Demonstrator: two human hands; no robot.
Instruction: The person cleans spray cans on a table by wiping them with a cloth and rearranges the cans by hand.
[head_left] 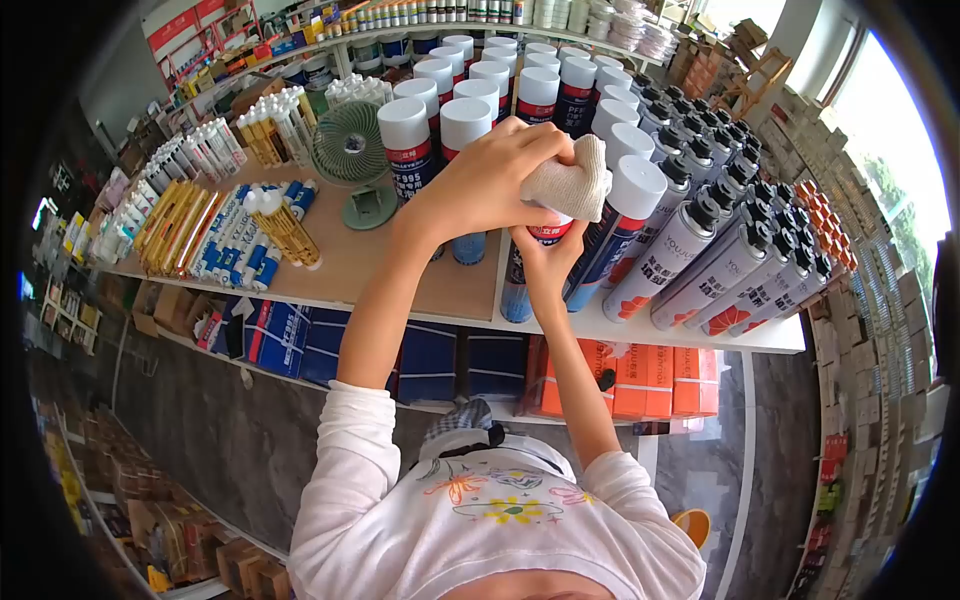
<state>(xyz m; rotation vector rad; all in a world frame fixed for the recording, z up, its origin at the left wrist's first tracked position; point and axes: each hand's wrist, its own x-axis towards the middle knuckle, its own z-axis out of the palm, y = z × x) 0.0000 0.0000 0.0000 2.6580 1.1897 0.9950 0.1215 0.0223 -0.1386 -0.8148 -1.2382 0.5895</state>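
Note:
My left hand [485, 180] is closed on a folded cream cloth [568, 185], which lies over the top of a spray can. Below it, my right hand [547, 255] is wrapped around the upper body of that spray can [515, 290], at its red band. The can stands upright at the front of the shelf, its cap mostly hidden by the cloth and fingers. Rows of similar white-capped cans [405, 130] stand behind and to the left. Close on the right is another white-capped can [635, 190].
Black-topped silver cans [665, 255] crowd the right side of the shelf [700, 335]. To the left are a small green fan [350, 150] and several sealant tubes [285, 225]. Blue boxes [425, 360] and orange boxes [643, 380] sit underneath.

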